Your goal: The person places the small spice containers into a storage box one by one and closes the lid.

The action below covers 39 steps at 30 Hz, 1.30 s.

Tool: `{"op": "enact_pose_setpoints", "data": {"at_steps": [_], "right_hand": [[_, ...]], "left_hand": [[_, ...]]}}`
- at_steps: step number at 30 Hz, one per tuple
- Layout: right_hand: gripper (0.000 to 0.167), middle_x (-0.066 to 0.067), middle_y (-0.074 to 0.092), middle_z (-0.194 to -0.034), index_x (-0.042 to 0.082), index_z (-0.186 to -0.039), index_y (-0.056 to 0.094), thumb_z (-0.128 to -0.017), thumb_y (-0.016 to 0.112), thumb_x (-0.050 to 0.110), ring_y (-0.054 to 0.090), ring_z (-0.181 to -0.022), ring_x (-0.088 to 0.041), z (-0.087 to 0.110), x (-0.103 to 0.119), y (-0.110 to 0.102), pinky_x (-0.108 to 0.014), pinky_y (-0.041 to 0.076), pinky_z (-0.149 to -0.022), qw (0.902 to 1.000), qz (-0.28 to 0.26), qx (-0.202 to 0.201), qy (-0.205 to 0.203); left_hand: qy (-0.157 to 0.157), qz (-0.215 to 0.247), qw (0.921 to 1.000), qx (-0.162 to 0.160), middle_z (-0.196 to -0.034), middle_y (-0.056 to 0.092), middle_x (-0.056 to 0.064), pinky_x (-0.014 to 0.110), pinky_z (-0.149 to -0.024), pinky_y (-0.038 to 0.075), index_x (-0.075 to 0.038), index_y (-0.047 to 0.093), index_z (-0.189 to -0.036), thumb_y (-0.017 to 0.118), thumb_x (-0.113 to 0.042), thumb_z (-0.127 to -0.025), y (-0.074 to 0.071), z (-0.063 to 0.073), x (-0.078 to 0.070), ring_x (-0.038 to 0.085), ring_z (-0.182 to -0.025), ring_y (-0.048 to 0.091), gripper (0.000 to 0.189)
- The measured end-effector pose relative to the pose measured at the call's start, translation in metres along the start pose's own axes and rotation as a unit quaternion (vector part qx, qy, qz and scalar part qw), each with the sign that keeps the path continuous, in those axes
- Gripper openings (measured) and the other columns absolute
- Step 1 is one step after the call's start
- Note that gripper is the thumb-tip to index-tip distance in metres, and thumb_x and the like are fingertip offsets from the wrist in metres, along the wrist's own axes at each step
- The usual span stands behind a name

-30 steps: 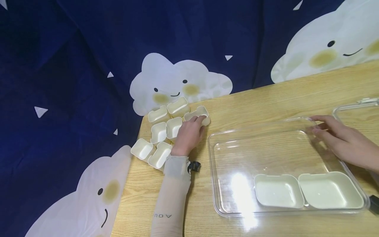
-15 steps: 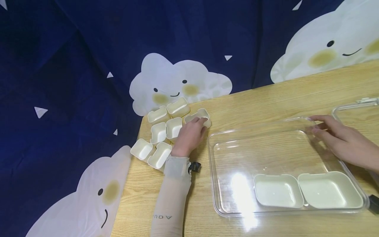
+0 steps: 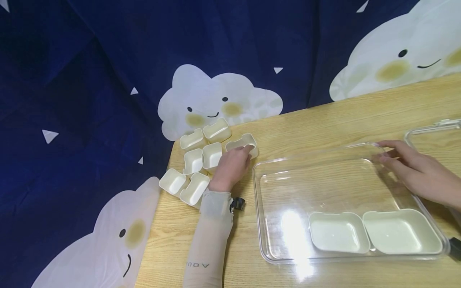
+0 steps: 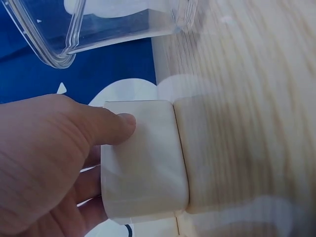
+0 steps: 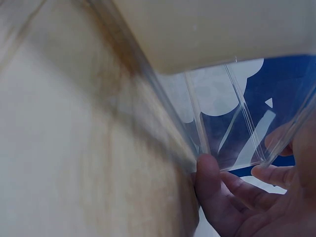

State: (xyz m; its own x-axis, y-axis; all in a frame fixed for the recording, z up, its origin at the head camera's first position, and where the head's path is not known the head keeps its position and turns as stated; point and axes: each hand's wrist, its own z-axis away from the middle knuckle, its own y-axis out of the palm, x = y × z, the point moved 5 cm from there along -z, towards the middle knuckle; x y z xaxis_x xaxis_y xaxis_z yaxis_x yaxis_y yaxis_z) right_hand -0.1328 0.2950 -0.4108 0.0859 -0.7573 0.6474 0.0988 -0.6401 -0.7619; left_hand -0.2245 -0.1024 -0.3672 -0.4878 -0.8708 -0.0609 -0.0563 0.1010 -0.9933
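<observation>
My left hand (image 3: 230,166) pinches a small cream plastic bin (image 3: 248,143) with a notched rim, at the far left of the table. In the left wrist view the thumb presses the outer wall of this bin (image 4: 145,163), while its fingers pass behind the wall, partly hidden. A clear rectangular plastic box (image 3: 256,200) lies to the right. My right hand (image 3: 421,172) holds that box at its far right corner. Up close in the right wrist view, thumb and fingers (image 5: 210,177) are curled about the transparent corner.
Several more cream bins (image 3: 194,188) stand grouped left of my left hand. Two wider cream bins (image 3: 338,232) sit side by side along the clear box's near wall. A second clear piece with a latch (image 3: 446,122) lies at the right edge. A dark blue cloud-patterned curtain (image 3: 119,52) hangs behind.
My left hand has shifted the notched bin slightly right and nearer, away from the grouped bins. The right hand and clear box have stayed put.
</observation>
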Motion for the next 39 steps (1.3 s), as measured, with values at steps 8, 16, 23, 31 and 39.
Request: {"op": "enact_pose_setpoints", "data": {"at_steps": [8,16,23,31,39], "right_hand": [[0.049,-0.036,0.060,-0.131,0.014,-0.156,0.038,-0.111,0.043,0.032,0.048,-0.083,0.019,0.0013,-0.0002,0.0000,-0.021,0.043,-0.062,1.0000,-0.003,0.000,-0.003],[0.048,-0.033,0.063,-0.129,0.013,-0.155,0.040,-0.111,0.044,0.031,0.046,-0.085,0.021,0.0004,-0.0002,-0.0002,-0.020,0.043,-0.063,1.0000,0.001,-0.003,-0.005],[0.049,-0.032,0.063,-0.129,0.013,-0.155,0.038,-0.111,0.043,0.032,0.052,-0.087,0.012,0.0001,0.0004,0.0003,-0.021,0.043,-0.063,1.0000,0.002,0.001,0.000],[0.049,-0.032,0.063,-0.129,0.013,-0.155,0.038,-0.111,0.043,0.032,0.057,-0.089,0.003,0.0001,0.0014,0.0000,-0.021,0.043,-0.064,1.0000,0.000,0.001,0.000],[0.049,-0.033,0.063,-0.128,0.010,-0.155,0.038,-0.111,0.042,0.031,0.066,-0.093,-0.012,0.0001,0.0018,0.0008,-0.022,0.043,-0.064,1.0000,-0.001,-0.002,-0.001]], "left_hand": [[-0.003,0.010,0.9999,0.013,-0.100,0.078,0.010,0.040,-0.076,0.061,-0.014,0.063,-0.139,0.059,-0.012,-0.104,-0.0009,0.0033,-0.0016,0.025,-0.086,0.075,0.035],[-0.006,0.012,0.9998,0.017,-0.101,0.079,0.010,0.042,-0.077,0.061,-0.015,0.063,-0.138,0.058,-0.011,-0.104,-0.0001,0.0057,-0.0023,0.027,-0.088,0.076,0.035],[0.004,0.005,0.9999,0.009,-0.093,0.078,0.010,0.042,-0.074,0.061,-0.015,0.063,-0.136,0.058,-0.010,-0.103,0.0009,0.0063,-0.0028,0.026,-0.083,0.075,0.034],[0.004,0.015,0.9997,0.018,-0.093,0.077,0.010,0.042,-0.076,0.061,-0.014,0.061,-0.136,0.058,-0.009,-0.103,0.0005,0.0076,-0.0032,0.027,-0.084,0.074,0.033],[0.010,0.023,0.9994,0.023,-0.086,0.075,0.010,0.044,-0.073,0.060,-0.012,0.063,-0.131,0.056,-0.008,-0.103,-0.0015,0.0090,-0.0052,0.027,-0.079,0.073,0.028]]}}
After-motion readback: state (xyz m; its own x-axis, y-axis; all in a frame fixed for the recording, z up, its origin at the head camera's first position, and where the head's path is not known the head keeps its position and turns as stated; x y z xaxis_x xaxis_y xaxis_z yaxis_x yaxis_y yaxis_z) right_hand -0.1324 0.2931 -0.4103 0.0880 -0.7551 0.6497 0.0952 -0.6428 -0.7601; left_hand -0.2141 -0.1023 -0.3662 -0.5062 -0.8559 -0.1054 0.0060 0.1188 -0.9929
